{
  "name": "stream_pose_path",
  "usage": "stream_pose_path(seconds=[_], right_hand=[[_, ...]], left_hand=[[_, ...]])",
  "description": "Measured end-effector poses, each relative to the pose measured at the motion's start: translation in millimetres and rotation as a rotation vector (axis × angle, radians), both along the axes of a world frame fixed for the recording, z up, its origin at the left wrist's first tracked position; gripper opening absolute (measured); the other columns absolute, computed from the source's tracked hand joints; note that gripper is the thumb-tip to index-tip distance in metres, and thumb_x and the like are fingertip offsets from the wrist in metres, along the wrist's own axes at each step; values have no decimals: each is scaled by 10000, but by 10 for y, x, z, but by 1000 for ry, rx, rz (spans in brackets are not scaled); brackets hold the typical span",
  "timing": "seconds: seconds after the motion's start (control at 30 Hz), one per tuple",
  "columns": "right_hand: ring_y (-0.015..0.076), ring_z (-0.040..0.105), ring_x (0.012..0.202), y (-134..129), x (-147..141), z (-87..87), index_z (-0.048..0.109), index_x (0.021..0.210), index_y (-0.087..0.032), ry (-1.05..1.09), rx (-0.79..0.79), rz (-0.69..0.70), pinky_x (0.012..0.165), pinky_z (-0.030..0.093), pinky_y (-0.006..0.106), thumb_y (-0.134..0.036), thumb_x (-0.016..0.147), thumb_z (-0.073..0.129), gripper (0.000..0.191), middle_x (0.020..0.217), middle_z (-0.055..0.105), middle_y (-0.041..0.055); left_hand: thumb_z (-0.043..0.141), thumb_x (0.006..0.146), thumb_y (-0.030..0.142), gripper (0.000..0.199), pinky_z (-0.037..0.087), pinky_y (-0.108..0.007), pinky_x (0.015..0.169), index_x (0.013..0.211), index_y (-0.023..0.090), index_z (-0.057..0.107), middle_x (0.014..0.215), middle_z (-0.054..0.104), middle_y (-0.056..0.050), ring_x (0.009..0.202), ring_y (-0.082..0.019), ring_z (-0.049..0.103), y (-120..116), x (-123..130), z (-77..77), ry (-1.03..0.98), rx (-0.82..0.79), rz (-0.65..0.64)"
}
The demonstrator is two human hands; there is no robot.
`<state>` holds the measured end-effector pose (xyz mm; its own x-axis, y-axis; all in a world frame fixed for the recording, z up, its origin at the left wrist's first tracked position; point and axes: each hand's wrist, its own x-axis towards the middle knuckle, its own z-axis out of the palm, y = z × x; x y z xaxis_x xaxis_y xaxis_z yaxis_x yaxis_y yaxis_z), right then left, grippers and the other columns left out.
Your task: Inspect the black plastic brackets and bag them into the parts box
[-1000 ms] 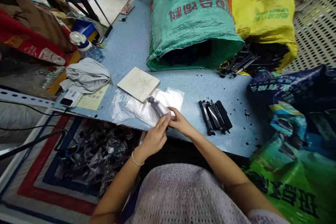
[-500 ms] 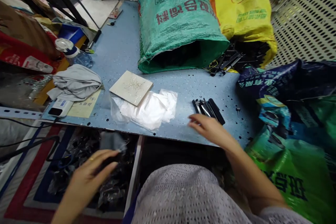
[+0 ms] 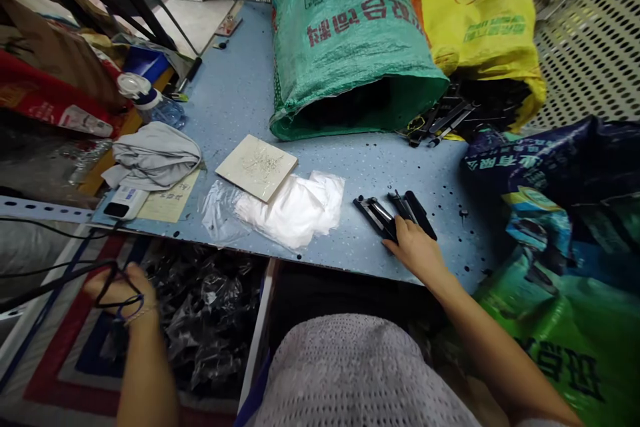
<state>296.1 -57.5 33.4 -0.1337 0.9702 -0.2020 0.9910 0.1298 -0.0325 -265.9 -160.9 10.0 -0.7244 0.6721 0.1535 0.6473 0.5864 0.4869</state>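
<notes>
Head view: slim black pieces [image 3: 373, 216], glossy silvery strips; right hand [image 3: 416, 248] touching.

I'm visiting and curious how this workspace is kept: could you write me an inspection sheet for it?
Surface: blue table, dotted with dark specks.
Things handled: several slim black parts.
Clutter: tile with scattered bits, overlapping white plastic bags; grey cloth; bottle.
Hands: right hand on the black parts, grip partly hidden; left hand blurred, off the table, nothing seen in it.
Cables: black cables at the left, one looping across the left hand.
Surroundings: green sack, mouth open; yellow sack; plastic-wrapped pieces below the table.
</notes>
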Motion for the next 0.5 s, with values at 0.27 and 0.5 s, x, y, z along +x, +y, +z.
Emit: stream_pose_path(seconds=[0.27,0.5], right_hand=[[295,642,1014,197,-213,-149,639,1221,-198,856,-226,-109,884,499,443,-438,810,699,480,1138,692,112],[169,654,825,256,-704,-64,696,1130,-191,1697,-754,-277,783,523,313,-358,731,791,443,1006,707,53]], left_hand=[[633,867,285,106,498,-369,850,920,204,674,981,654,-103,936,-239,612,905,2538,-223,-121,181,-871],[741,746,418,264,426,-252,604,725,169,656,628,576,19,610,-127,520,1230,2265,-236,-975,98,-599]])
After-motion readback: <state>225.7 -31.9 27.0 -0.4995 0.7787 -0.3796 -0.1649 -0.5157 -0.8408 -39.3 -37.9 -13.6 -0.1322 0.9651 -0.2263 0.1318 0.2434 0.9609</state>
